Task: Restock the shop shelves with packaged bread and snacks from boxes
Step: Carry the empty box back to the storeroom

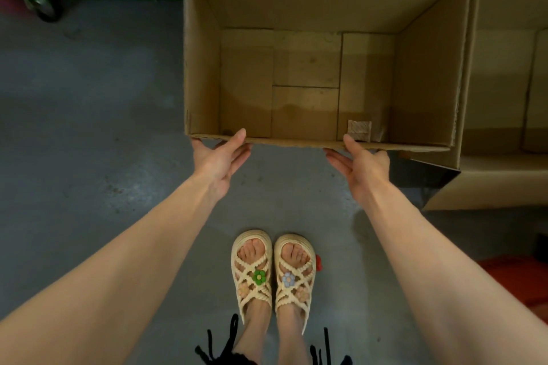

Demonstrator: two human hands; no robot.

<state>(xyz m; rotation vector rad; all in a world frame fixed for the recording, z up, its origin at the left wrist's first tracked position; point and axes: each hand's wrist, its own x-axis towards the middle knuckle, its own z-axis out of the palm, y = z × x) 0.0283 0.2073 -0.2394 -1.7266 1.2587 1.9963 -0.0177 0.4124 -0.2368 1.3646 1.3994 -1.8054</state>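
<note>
The brown box (311,3) is open, with one small packet (359,130) in its 5 o'clock corner. The left hand (219,160) and right hand (360,166) each pinch its 6 o'clock edge.

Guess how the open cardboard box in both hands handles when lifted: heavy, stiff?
Probably light: the cardboard box holds only a small packet. With its top open, the near wall, pinched by the left hand and right hand, may bow. The small packet will likely slide if the box tilts.
</note>
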